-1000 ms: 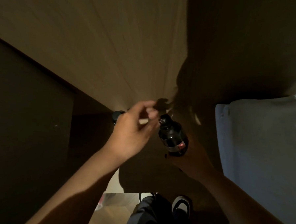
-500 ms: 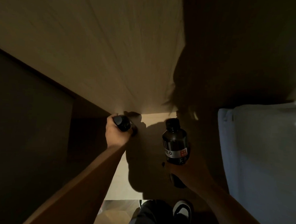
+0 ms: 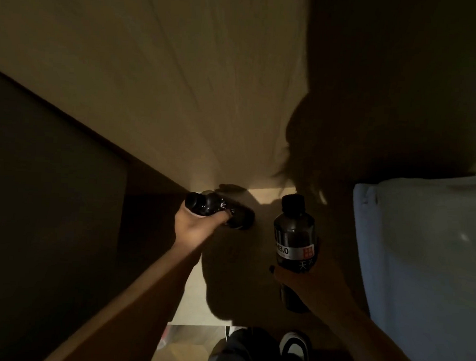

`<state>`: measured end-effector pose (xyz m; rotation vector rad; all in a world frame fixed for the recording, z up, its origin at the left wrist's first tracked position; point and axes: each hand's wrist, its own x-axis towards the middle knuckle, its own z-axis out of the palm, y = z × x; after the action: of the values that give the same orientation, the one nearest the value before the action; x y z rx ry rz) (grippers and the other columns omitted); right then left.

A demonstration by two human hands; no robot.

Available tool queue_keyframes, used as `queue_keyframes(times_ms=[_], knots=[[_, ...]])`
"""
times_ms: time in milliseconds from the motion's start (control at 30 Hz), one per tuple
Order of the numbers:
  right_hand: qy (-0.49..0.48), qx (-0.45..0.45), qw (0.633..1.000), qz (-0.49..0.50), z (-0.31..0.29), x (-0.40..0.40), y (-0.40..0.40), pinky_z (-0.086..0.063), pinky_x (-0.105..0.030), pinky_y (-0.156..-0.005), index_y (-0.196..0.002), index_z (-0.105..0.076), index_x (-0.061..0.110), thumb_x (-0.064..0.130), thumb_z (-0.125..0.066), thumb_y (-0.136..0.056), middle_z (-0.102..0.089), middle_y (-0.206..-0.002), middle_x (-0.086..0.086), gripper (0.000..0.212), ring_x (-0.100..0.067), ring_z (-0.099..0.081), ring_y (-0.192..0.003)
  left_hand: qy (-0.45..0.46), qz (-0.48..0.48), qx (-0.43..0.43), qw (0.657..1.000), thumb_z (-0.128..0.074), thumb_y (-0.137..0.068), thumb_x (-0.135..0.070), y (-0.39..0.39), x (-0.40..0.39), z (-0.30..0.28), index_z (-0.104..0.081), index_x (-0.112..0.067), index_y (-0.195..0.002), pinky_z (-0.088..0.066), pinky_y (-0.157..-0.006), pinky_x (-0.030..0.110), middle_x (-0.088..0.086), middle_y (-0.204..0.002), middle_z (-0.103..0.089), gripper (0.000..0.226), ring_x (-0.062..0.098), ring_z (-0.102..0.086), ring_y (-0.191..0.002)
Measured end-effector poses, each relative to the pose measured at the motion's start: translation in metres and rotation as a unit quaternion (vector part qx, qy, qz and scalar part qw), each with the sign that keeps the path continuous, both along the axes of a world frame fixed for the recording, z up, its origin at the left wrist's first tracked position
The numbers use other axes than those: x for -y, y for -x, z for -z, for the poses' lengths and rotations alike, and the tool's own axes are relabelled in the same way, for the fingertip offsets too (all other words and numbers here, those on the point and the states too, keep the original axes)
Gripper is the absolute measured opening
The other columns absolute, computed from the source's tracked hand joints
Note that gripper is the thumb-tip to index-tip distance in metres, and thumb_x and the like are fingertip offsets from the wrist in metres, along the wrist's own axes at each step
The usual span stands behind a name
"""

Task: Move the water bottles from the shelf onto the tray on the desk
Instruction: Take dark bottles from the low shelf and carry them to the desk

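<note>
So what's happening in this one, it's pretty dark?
A person holds a dark water bottle in each hand. The left hand grips one bottle tilted on its side near the wooden panel; the right hand holds the labelled bottle upright. No tray is in view.

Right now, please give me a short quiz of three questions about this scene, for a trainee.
1. True or false: the left hand is empty.
2. The bottle with the white label band is held: A) upright B) upside down.
3. Fill in: the tilted bottle has its cap pointing to the picture's ____.

Key: 1 false, it grips the tilted bottle; 2 A, held by the right hand; 3 left.
</note>
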<state>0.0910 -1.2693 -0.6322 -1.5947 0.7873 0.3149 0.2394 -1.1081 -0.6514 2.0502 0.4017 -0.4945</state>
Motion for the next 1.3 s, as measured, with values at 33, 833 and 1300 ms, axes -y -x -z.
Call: queue_keyframes(times_ms=[33, 833, 1300], knots=[[-0.008, 0.003, 1.0, -0.001, -0.005, 0.001, 0.0, -0.046, -0.006, -0.048, -0.102, -0.055, 0.012, 0.003, -0.077, -0.07, -0.062, -0.082, -0.001, 0.04, 0.0, -0.063, -0.06, 0.02, -0.001, 0.007, 1.0, -0.083, -0.064, -0.01, 0.005, 0.002, -0.011, -0.056, -0.015, -0.112, -0.045, -0.076, 0.014, -0.004, -0.1, -0.062, 0.055, 0.012, -0.059, -0.096], [-0.046, 0.15, 0.986, -0.05, -0.298, 0.058, 0.097, -0.051, -0.016, -0.056, -0.101, -0.057, 0.027, 0.018, -0.071, -0.079, -0.067, -0.09, -0.003, 0.027, -0.008, -0.068, -0.07, 0.373, -0.148, 0.039, 0.915, -0.062, -0.084, -0.026, 0.167, 0.037, -0.308, -0.06, -0.019, -0.106, -0.047, -0.07, 0.035, 0.006, -0.094, -0.066, 0.023, 0.022, -0.063, -0.088], [-0.065, 0.196, 0.967, -0.15, -0.374, 0.015, 0.116, -0.052, -0.024, -0.069, -0.105, -0.056, 0.032, 0.032, -0.064, -0.084, -0.069, -0.099, 0.0, 0.023, -0.012, -0.068, -0.086, 0.4, -0.143, 0.016, 0.905, -0.064, -0.074, -0.055, 0.218, -0.007, -0.389, -0.063, -0.006, -0.11, -0.052, -0.071, 0.036, 0.015, -0.091, -0.067, 0.061, 0.028, -0.064, -0.078]])
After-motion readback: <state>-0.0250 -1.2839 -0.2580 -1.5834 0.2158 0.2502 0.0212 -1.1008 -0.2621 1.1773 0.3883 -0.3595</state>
